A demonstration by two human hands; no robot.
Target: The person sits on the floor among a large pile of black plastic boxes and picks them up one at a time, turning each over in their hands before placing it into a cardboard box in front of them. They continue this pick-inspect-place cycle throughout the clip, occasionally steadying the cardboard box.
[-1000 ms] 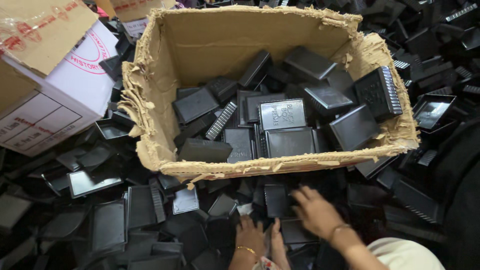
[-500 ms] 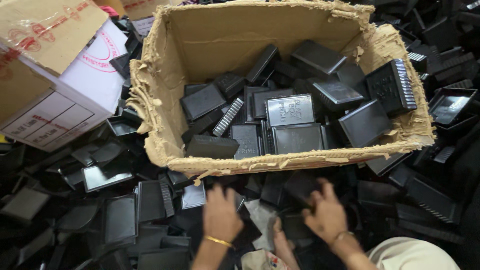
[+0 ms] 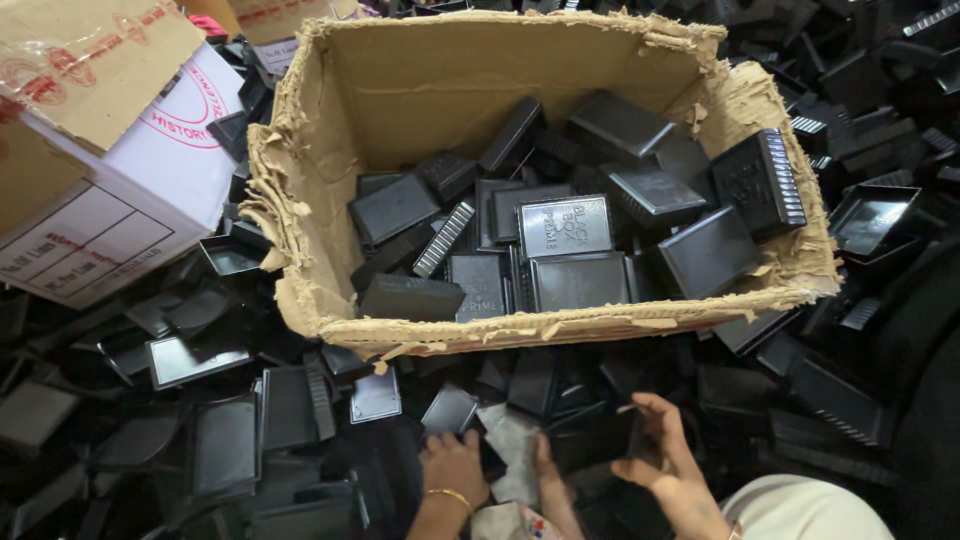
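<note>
Below one torn carton [image 3: 330,200] | two hands: left hand [image 3: 455,468], right hand [image 3: 660,445]

Left hand [image 3: 455,467]: low in view, back of the hand up, fingers curled downward — a gold bangle sits on the wrist.
Right hand [image 3: 662,445]: raised a little higher, fingers bent and loosely spread, thumb pointing left — palm turned inward.
Forearms: both enter from the bottom edge, near each other.
</note>
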